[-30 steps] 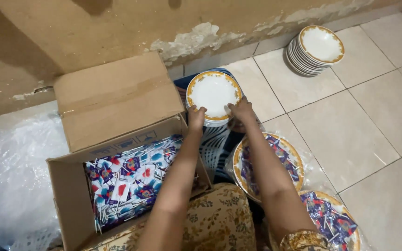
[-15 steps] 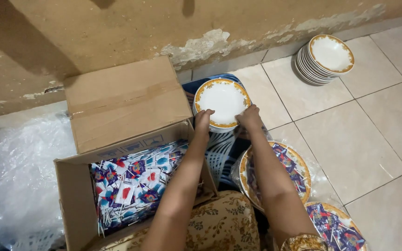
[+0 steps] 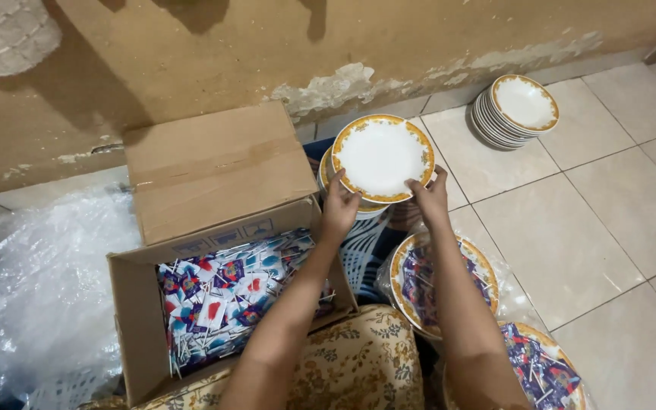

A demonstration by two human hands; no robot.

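Note:
Both my hands hold one white plate with an orange-gold patterned rim [image 3: 382, 157], lifted a little above a low stack of like plates [image 3: 358, 209]. My left hand [image 3: 339, 206] grips the plate's near left edge. My right hand [image 3: 430, 196] grips its near right edge. Below my right forearm a same-rimmed plate [image 3: 465, 262] carries small red, white and blue paper flags on sticks, and another such filled plate [image 3: 544, 368] lies nearer to me at the bottom right.
An open cardboard box [image 3: 142, 319] full of little paper flags stands at the left, its flap [image 3: 218, 167] raised. Crumpled clear plastic [image 3: 39, 296] lies left of it. A stack of empty plates [image 3: 514, 110] sits by the wall on the tiled floor [image 3: 609, 228].
The top plate has come up off the low stack in both my hands and shifted slightly toward the wall. The camera view has drifted, so the box and far stack sit differently in frame.

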